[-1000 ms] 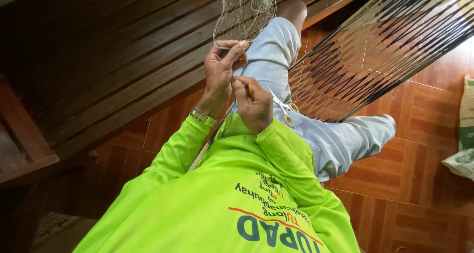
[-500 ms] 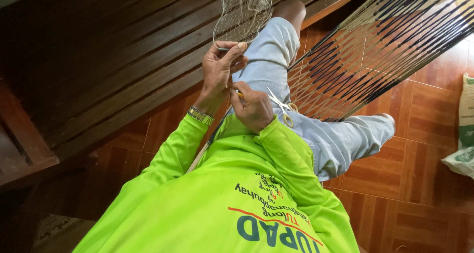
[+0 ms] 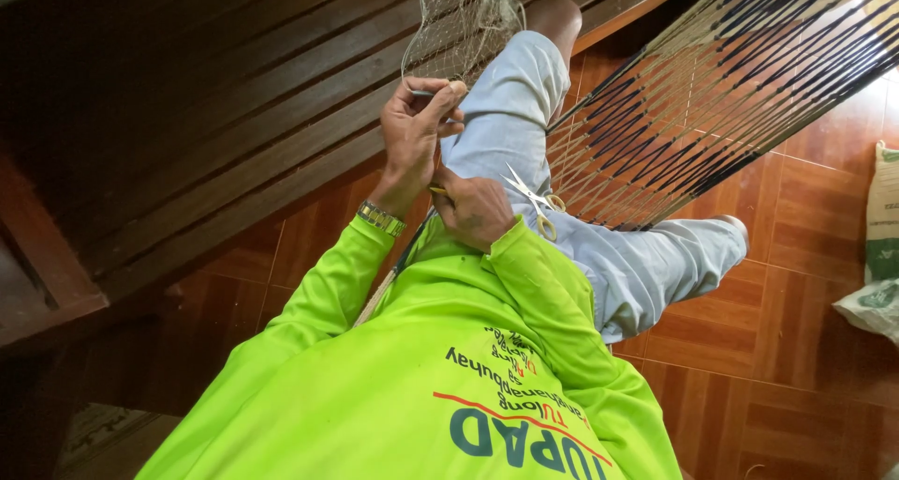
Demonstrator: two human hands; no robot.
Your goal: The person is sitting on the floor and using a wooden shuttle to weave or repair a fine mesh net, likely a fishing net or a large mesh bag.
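Observation:
My left hand, with a metal watch band at the wrist, pinches the lower edge of a fine pale fishing net that hangs over my raised knee. Just below it, my right hand is closed around a thin yellow netting needle, of which only the tip shows. A pair of scissors with yellowish handles lies on my thigh, touching the right hand. I wear a neon green long-sleeved shirt and light blue jeans.
A hammock-like web of tan and black cords stretches to the right above my legs. Dark wooden slats run along the left. The floor is reddish-brown tile, with a white and green sack at the right edge.
My right hand has drawn slightly down and toward my body with the yellow needle. The left hand keeps its pinch on the net in the same place.

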